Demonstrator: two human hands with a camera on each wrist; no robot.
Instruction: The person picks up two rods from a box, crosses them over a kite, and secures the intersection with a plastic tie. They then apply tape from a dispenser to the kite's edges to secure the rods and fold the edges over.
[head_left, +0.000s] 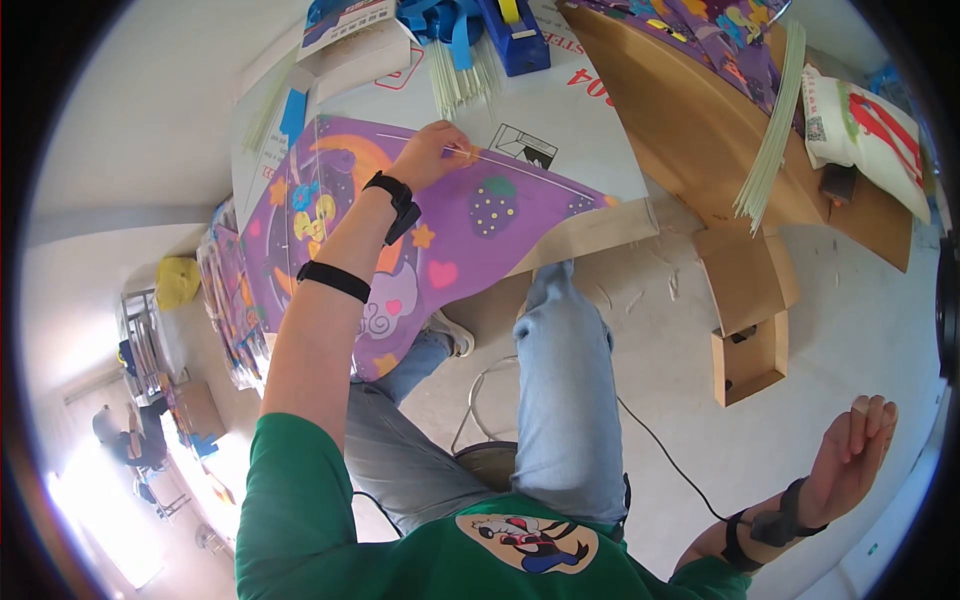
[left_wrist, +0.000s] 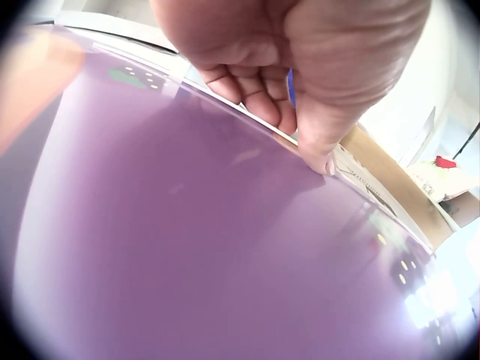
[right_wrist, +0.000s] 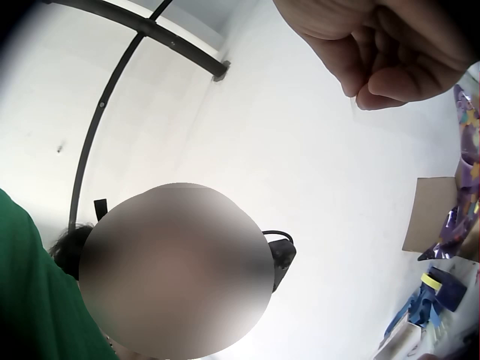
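Observation:
A purple printed sheet (head_left: 455,225) with stars, hearts and a strawberry lies partly on a white board and hangs over its near edge. My left hand (head_left: 432,157) pinches the sheet's upper edge, where a thin pale rod (head_left: 540,176) runs. In the left wrist view, the thumb of my left hand (left_wrist: 300,75) presses the edge of the sheet (left_wrist: 187,225), the other fingers curled behind it. My right hand (head_left: 850,452) is raised far to the right, away from the sheet. Thumb and fingertips of the right hand (right_wrist: 390,60) meet in the right wrist view; no held thing is clear there.
Behind the sheet are a blue tape dispenser (head_left: 516,38), a bundle of pale rods (head_left: 462,80) and a white box (head_left: 355,50). More rods (head_left: 772,130) and a white bag (head_left: 868,135) lie at right. An open cardboard box (head_left: 750,360) is on the floor.

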